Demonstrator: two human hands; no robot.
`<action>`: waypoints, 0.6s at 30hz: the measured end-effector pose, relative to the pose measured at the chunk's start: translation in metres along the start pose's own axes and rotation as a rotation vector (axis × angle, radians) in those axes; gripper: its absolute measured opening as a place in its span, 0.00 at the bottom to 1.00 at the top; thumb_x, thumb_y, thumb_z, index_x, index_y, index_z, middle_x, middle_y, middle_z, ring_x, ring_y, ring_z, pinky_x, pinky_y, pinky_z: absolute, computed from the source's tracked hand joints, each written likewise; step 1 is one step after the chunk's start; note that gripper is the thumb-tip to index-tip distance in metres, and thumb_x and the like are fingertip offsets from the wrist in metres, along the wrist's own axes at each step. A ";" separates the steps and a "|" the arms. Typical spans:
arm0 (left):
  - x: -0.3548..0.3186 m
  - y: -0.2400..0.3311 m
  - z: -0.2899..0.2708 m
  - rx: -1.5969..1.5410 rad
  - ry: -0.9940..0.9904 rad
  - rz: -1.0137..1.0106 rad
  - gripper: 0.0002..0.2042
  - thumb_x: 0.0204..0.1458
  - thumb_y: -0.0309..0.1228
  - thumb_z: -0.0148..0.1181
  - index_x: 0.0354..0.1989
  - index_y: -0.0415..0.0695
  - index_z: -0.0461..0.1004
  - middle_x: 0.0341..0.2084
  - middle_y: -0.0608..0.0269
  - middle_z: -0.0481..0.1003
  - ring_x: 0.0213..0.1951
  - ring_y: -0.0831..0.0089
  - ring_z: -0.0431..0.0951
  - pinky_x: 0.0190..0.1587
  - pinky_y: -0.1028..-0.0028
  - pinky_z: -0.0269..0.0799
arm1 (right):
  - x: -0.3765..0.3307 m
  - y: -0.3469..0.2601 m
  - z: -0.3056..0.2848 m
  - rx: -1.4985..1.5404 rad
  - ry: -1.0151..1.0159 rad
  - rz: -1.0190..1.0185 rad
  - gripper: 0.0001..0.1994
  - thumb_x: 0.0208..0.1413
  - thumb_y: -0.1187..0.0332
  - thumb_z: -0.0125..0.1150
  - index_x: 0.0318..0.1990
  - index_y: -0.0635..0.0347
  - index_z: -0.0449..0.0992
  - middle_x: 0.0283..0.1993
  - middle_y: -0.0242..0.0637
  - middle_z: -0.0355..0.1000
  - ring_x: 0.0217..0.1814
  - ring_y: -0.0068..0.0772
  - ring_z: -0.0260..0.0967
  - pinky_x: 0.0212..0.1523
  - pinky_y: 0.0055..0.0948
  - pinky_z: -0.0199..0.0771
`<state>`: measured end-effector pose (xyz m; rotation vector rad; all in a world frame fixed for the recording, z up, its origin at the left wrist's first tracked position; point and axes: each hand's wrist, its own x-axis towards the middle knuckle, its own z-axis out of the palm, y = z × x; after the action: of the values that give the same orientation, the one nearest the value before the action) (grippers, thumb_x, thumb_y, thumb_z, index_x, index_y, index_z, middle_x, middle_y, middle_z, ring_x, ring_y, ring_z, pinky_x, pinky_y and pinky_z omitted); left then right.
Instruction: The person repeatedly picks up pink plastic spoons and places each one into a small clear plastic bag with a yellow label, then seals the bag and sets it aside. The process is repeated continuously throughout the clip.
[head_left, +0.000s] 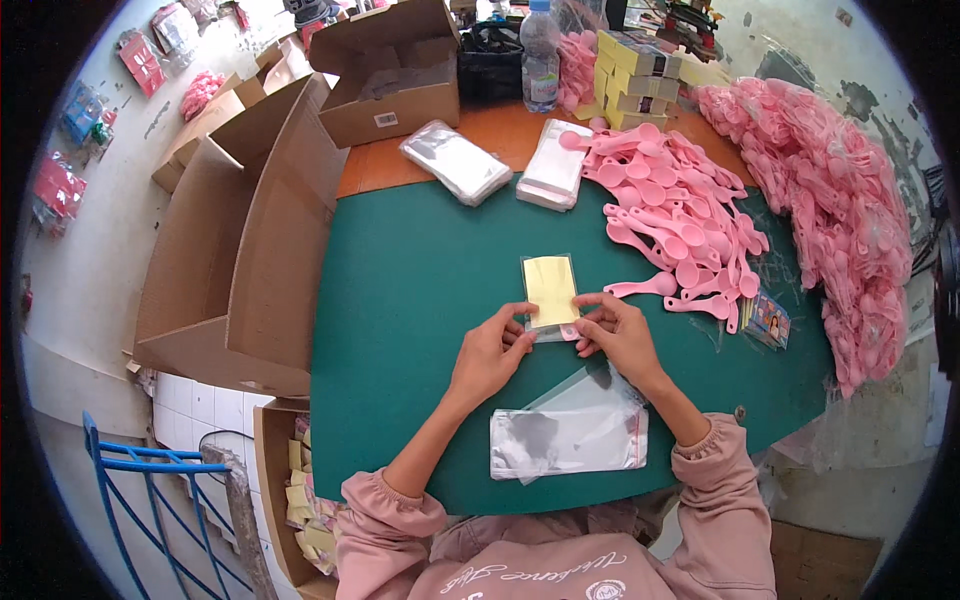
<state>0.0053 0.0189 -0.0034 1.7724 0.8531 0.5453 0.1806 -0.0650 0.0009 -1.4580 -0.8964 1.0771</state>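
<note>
Over the green table mat (400, 300), both my hands pinch the lower corners of a clear plastic bag with a pale yellow card (550, 285) in it. My left hand (492, 352) is closed on the left corner, thumb and fingers together. Opposite it, my right hand (622, 340) grips the right corner, where a small bit of pink shows by the fingertips. Just below my hands lie flat clear plastic bags (570, 440), a few fanned out. To the right is a heap of pink plastic measuring spoons (680, 235), with a small stack of printed cards (768, 320) beside it.
Two bundles of clear bags (456, 163) (550, 165) lie toward the back. Behind them stand a water bottle (540, 60) and stacked yellow card bundles (635, 80). Bagged pink spoons (840, 200) hang over the right edge. Open cardboard boxes (240, 240) (395, 75) stand left.
</note>
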 end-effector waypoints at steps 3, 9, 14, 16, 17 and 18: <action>0.001 -0.002 0.002 0.099 0.011 0.050 0.15 0.48 0.24 0.53 0.46 0.45 0.69 0.23 0.62 0.71 0.26 0.77 0.74 0.28 0.78 0.69 | 0.000 -0.002 -0.003 -0.019 -0.008 0.008 0.14 0.50 0.76 0.54 0.46 0.66 0.67 0.28 0.38 0.70 0.25 0.21 0.69 0.22 0.19 0.73; 0.009 -0.004 -0.018 0.468 0.237 0.215 0.12 0.48 0.24 0.52 0.43 0.44 0.72 0.25 0.58 0.68 0.25 0.67 0.72 0.30 0.70 0.69 | 0.018 -0.013 -0.037 -1.034 0.200 -0.665 0.14 0.44 0.77 0.53 0.42 0.61 0.71 0.35 0.39 0.68 0.39 0.36 0.66 0.38 0.33 0.67; 0.011 0.017 -0.019 1.152 0.635 0.494 0.14 0.47 0.28 0.54 0.45 0.45 0.70 0.29 0.56 0.67 0.30 0.60 0.71 0.31 0.67 0.67 | 0.013 -0.009 -0.049 -1.207 0.214 -0.622 0.14 0.43 0.77 0.52 0.41 0.59 0.71 0.38 0.39 0.67 0.44 0.40 0.62 0.42 0.36 0.61; 0.007 0.023 0.003 0.690 0.295 0.432 0.16 0.45 0.29 0.57 0.44 0.44 0.69 0.34 0.55 0.66 0.34 0.60 0.71 0.35 0.68 0.68 | 0.014 -0.008 -0.049 -1.172 0.177 -0.587 0.18 0.42 0.79 0.53 0.45 0.59 0.69 0.40 0.41 0.66 0.43 0.43 0.63 0.45 0.36 0.63; 0.000 0.025 0.021 0.522 0.114 0.384 0.16 0.44 0.29 0.58 0.44 0.43 0.69 0.35 0.55 0.66 0.34 0.60 0.72 0.35 0.70 0.68 | 0.013 -0.012 -0.046 -1.174 0.179 -0.587 0.18 0.42 0.79 0.53 0.45 0.59 0.69 0.40 0.41 0.66 0.43 0.43 0.63 0.45 0.36 0.63; -0.009 0.025 0.038 0.357 -0.056 0.331 0.17 0.43 0.29 0.59 0.43 0.42 0.69 0.35 0.55 0.66 0.34 0.61 0.72 0.35 0.71 0.69 | 0.012 -0.018 -0.038 -1.059 0.257 -0.635 0.17 0.44 0.79 0.52 0.46 0.60 0.69 0.39 0.40 0.67 0.40 0.39 0.66 0.40 0.34 0.66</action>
<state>0.0334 -0.0161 0.0067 2.2676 0.6479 0.5783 0.2212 -0.0630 0.0180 -1.8505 -1.7060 -0.1388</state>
